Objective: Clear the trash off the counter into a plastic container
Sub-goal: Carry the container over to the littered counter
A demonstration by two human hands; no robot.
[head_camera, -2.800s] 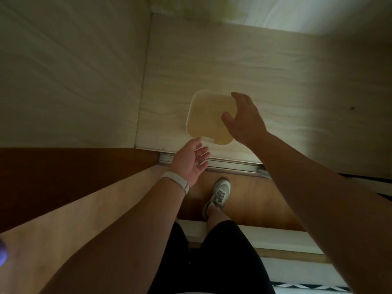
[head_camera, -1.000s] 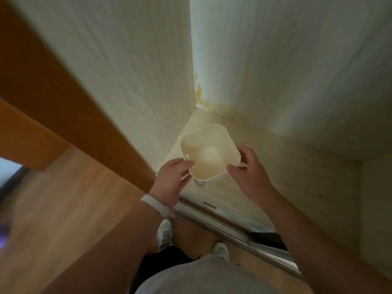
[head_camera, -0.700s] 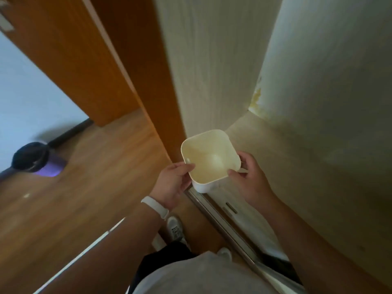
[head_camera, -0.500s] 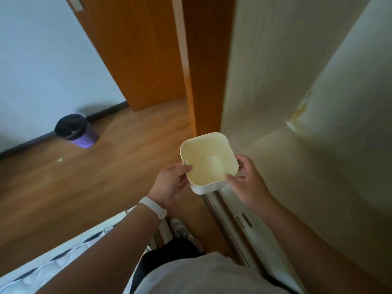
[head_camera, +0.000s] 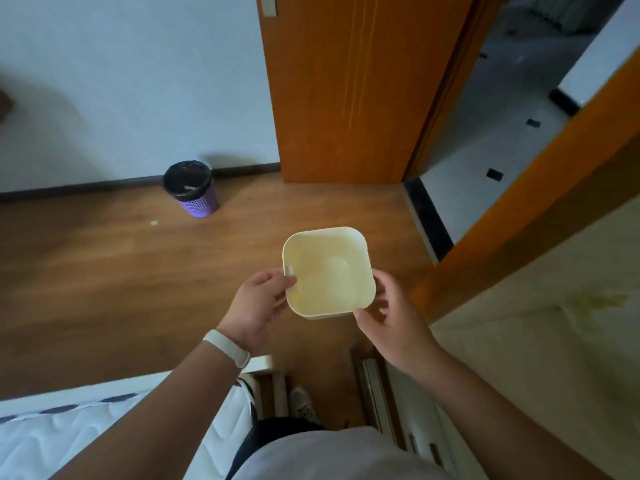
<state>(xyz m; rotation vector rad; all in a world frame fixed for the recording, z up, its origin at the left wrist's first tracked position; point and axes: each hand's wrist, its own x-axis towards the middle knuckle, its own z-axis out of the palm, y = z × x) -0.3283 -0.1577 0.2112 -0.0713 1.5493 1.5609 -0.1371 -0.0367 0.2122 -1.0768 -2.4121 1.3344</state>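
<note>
Fingers of the left hand curl onto the left rim of the plastic container, thumb on top by a small tab. My read of the right hand: it pinches the lower right corner, thumb at the near edge, other fingertips along the right wall. Both hands are holding, neither spread wide. Container position: frame centre, held in the air above the wood floor, mouth up, roughly level. I see no counter and no trash for it in this view, so I judge the clearing not yet begun and log this as the carry. Risk notes: both grips are fingertip holds high on the rim of what looks like a light, smooth tub, so a bump on the orange door at upper centre or the door frame at right could twist it loose. At lower centre a metal track runs along the floor beside the shoes; a foot catching there would jolt the hold. No lid in view, so once loaded any tilt would spill. Contents: container looks empty, pale cream inside with a lighter patch on the bottom; I cannot tell whether that is residue or glare. At left centre by the wall stands a purple bin with a black liner and something pale inside; a pale scrap lies on the floor near it.
</note>
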